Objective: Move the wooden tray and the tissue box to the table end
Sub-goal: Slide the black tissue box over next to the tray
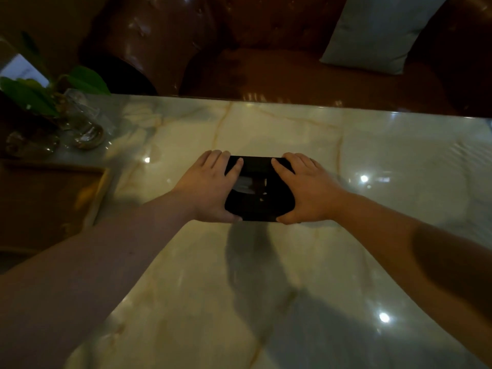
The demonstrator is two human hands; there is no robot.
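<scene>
- Your left hand (210, 187) and right hand (306, 189) clasp the two short ends of the black tissue box (259, 206), one hand on each side.
- On each hand the fingers wrap over the far top edge and the thumb presses the near lower corner, so both hands are closed around the box.
- The box sits near the middle of the marble table (266, 288), well in from every edge; you cannot tell whether it rests on the surface or is just lifted.
- Through the slot in the top of the box you can see something pale, most likely tissue, though it is too dim to be sure.
- At the far left corner of the table stands a clear glass vase (82, 123) holding a green-leaved plant (34, 91).
- Just left of the vase lies another small glass piece (32, 143); its contents are unclear.
- Beyond the far edge you face a brown leather sofa (279, 73) with a pale cushion (380, 30) leaning on it.
</scene>
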